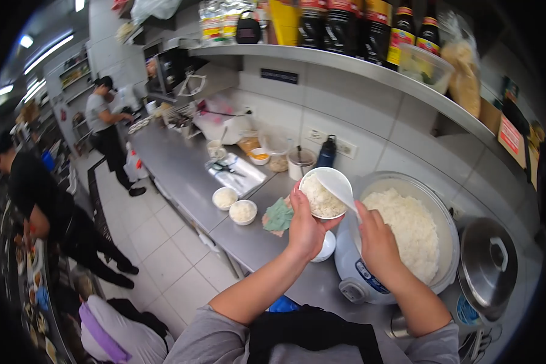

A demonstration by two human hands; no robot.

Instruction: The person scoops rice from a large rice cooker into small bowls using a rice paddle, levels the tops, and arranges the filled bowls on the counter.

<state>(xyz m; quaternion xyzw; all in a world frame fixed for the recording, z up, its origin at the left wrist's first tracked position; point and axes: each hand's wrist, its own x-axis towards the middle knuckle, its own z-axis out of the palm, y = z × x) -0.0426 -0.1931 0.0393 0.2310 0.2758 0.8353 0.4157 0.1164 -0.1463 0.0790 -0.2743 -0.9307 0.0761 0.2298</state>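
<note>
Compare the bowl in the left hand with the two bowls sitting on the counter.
The held bowl is lifted and tilted in the left hand beside the rice cooker; the two counter bowls rest upright on the steel counter. The held bowl has a white paddle from the right hand against it; the counter bowls are untouched. All are white and hold rice.

Two small bowls of rice (234, 205) on steel worktop (176, 164), left of fingers. Green cloth (278, 216) just beside them, nearer fingers. Scissors on metal tray (235, 171) farther up worktop. Dark bottle (326, 151) against tiled wall, above fingers. Sauce bottles (370, 24) lined on shelf (346, 64) overhead. Pot lid (487, 267) lying right of fingers. Two people (73, 194) standing in aisle, far left.
</note>
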